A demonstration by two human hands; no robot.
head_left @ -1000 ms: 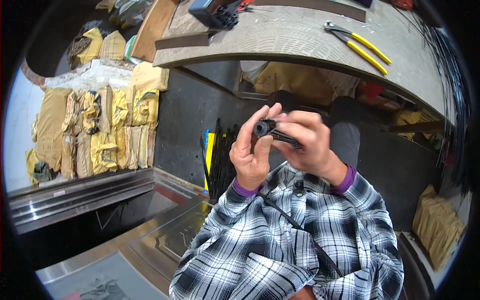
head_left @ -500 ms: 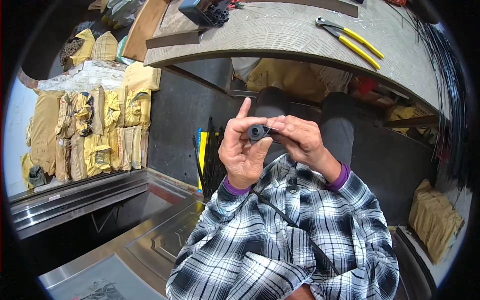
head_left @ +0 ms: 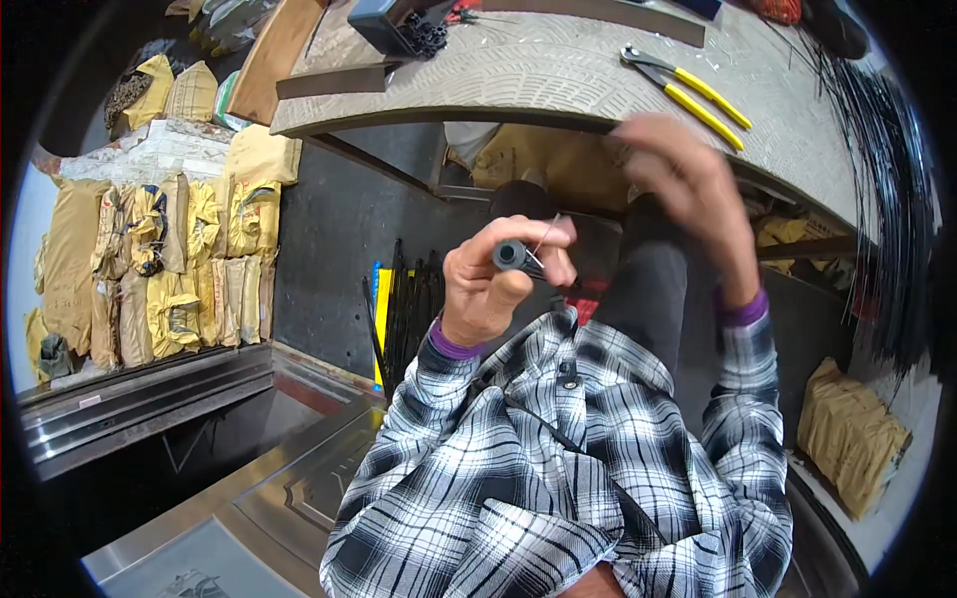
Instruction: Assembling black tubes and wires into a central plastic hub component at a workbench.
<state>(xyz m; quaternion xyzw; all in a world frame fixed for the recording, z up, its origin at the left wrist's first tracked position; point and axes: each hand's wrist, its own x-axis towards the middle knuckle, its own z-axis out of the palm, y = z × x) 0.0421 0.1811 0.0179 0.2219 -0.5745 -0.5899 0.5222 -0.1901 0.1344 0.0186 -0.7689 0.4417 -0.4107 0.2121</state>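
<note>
My left hand (head_left: 483, 289) is closed around a black tube (head_left: 510, 255), its round, hollow end facing up toward me. A thin wire (head_left: 550, 231) sticks out beside the tube near my left fingertips. My right hand (head_left: 688, 184) is raised by the table's front edge, apart from the tube; its fingers are smeared by motion, so I cannot tell if they hold anything. Just beyond it on the table lies a pair of end-cutting nippers (head_left: 688, 95) with yellow handles.
The textured grey table (head_left: 538, 75) carries a dark box (head_left: 394, 28) of black pieces and a flat bar (head_left: 334, 82). Long black wires (head_left: 887, 169) hang over its right end. Wrapped packages (head_left: 159, 269) are stacked at left; another bundle (head_left: 852, 434) stands at right.
My right hand has left the tube and moved up and right toward the nippers. The left hand keeps its hold on the tube, its index finger now bent over.
</note>
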